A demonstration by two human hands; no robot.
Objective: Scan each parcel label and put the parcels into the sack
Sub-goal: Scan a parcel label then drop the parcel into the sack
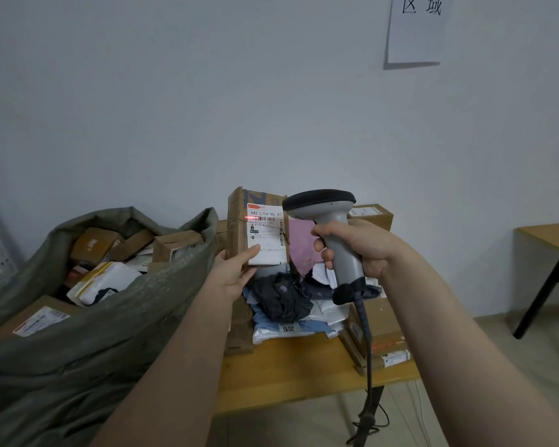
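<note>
Cardboard parcel [238, 221]: held upright over the far part of the table, just right of the sack's mouth, with its white label [267, 235] facing the camera. A red scan line [250, 217] falls across the label's upper left edge and the cardboard beside it.
Left hand [234, 271]: grips the parcel at its lower edge, the thumb laid over the label's bottom corner; the other fingers are hidden behind the box.
Scanner [328, 209]: grey body, dark head, aimed towards the label, just beside the parcel's right edge. Its dark cable [367, 337] hangs down past the table's front.
Right hand [359, 246]: fingers curled tight round the scanner's handle.
Sack [88, 343]: grey-green, woven, mouth open, standing left of the table; holds brown boxes and a white mailer [100, 282].
Table [297, 375]: wooden top. It bears a heap of soft mailers [281, 298] below the held parcel, a pink mailer [304, 245] behind them, a flat carton [384, 330] at the right end and a small box [373, 214] by the wall.
Second table [549, 237]: far right, standing apart, black legs.
Paper sheet [415, 30]: on the wall, upper right, printed characters
</note>
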